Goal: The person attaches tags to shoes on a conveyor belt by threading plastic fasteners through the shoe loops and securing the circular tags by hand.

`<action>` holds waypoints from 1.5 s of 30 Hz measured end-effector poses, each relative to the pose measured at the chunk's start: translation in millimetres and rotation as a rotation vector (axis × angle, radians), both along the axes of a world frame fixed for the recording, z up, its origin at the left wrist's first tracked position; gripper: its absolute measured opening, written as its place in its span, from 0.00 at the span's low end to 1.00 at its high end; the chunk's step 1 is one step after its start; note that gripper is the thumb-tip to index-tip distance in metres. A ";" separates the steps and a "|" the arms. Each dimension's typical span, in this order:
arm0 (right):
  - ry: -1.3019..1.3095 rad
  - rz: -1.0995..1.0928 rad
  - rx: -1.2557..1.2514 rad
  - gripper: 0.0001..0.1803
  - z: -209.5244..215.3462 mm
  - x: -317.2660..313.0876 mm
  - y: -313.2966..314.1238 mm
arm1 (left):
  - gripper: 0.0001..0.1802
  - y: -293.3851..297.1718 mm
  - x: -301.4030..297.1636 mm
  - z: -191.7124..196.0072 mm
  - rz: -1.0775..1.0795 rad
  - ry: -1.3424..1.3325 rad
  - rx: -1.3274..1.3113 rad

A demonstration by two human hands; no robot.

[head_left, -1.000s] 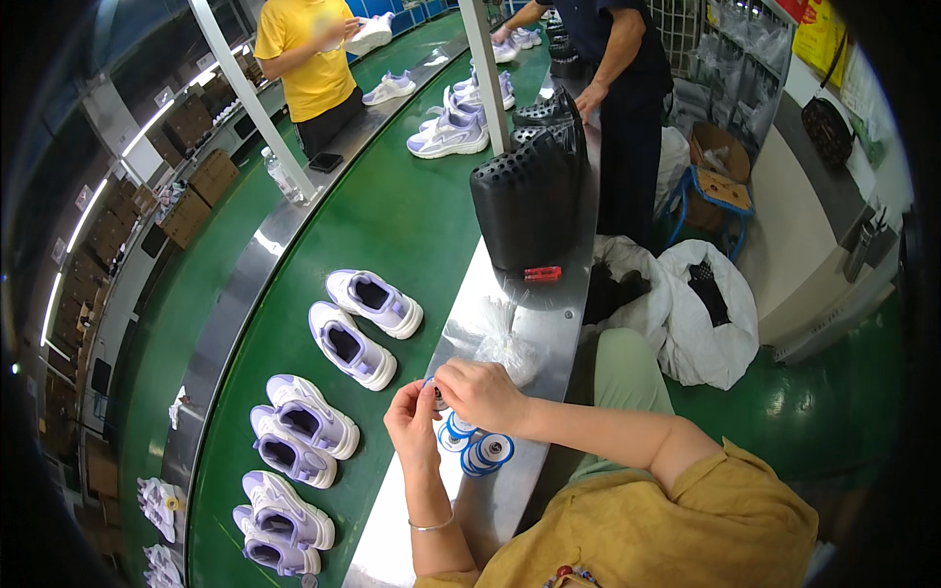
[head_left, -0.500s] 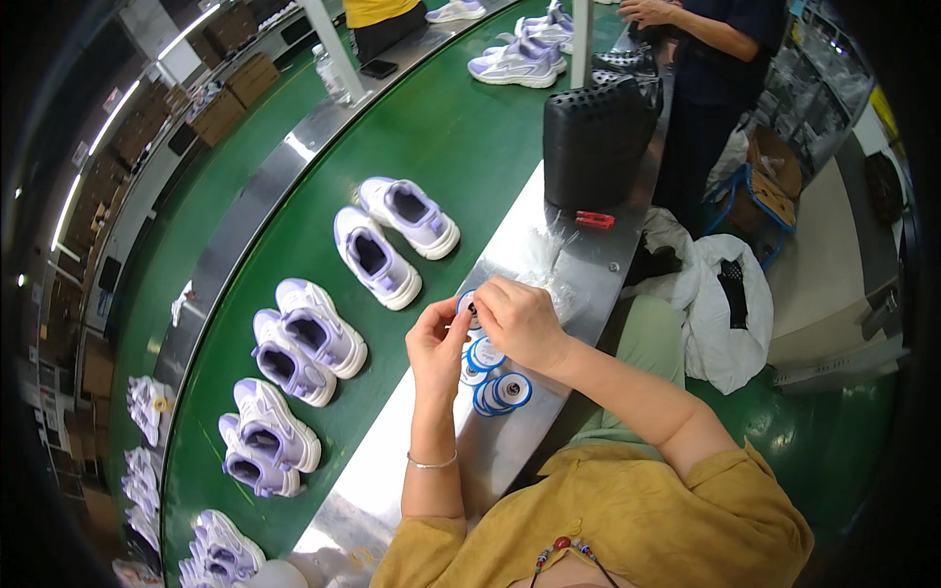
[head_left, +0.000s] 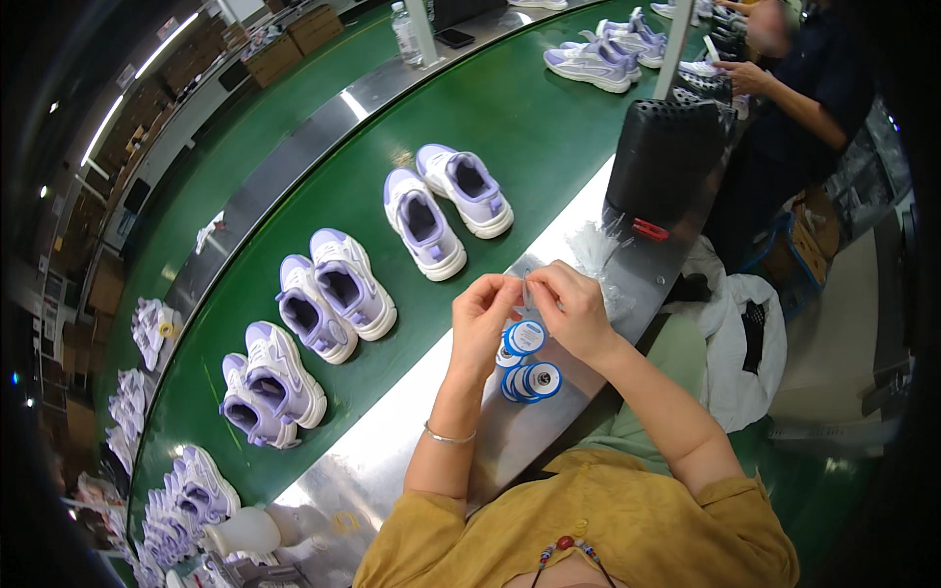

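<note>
"Blue-rimmed discs (head_left: 543,379) lie overlapping on the bare metal ledge (head_left: 392,426), right below your hands, and look at those fingertips!"

"Yes, your left hand (head_left: 487,318) has thumb and forefinger pinched together, and your right hand (head_left: 576,312) meets it, thumb and forefinger pinching too."

"On what, though?"

"A thin pale sliver (head_left: 526,294), upright between the two sets of fingertips, over the ledge. Whether that's a disc seen edge-on, I can't tell from here."

"And around you?"

"Just beyond your right hand, a tangle of clear plastic strands (head_left: 594,251), with a small red item (head_left: 650,230) farther along, at the foot of a tall black object (head_left: 662,162)."

"Over to your left, white-and-lilac shoes on the green surface (head_left: 529,113)!"

"Lined up in pairs, toes pointing away from you, the nearest pair (head_left: 432,250) just past your left hand. And up at the right, a co-worker's hand (head_left: 747,77) is raised near more shoes, well apart from yours."
</note>
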State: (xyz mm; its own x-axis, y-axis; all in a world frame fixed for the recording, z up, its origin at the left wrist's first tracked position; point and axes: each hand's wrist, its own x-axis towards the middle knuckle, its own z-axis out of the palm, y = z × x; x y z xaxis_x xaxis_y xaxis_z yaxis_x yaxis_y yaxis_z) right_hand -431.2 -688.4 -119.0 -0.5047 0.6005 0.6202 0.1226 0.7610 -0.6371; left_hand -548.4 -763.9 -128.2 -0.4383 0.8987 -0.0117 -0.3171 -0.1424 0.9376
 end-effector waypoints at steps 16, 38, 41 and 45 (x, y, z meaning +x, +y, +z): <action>-0.268 0.211 -0.372 0.04 -45.6 -134.6 1.2 | 0.05 -14.6 -142.1 -45.4 0.105 0.224 -0.171; -0.357 0.021 -0.011 0.05 -84.5 -192.5 125.2 | 0.10 91.7 -179.7 -109.7 0.490 0.206 -0.240; -0.419 -0.018 0.018 0.04 -83.9 -196.0 143.9 | 0.11 111.4 -179.6 -108.0 0.609 0.180 -0.200; -0.454 -0.014 0.079 0.04 -82.0 -188.2 167.5 | 0.12 137.7 -160.4 -98.4 0.508 0.107 -0.216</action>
State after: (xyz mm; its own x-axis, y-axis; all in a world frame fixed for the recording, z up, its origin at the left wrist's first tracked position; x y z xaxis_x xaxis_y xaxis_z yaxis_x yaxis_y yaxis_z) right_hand -619.4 -521.0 -201.0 -0.7283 0.5687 0.3823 0.3861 0.8015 -0.4566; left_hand -708.8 -626.1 -226.6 -0.8245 0.5563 -0.1039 -0.1601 -0.0531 0.9857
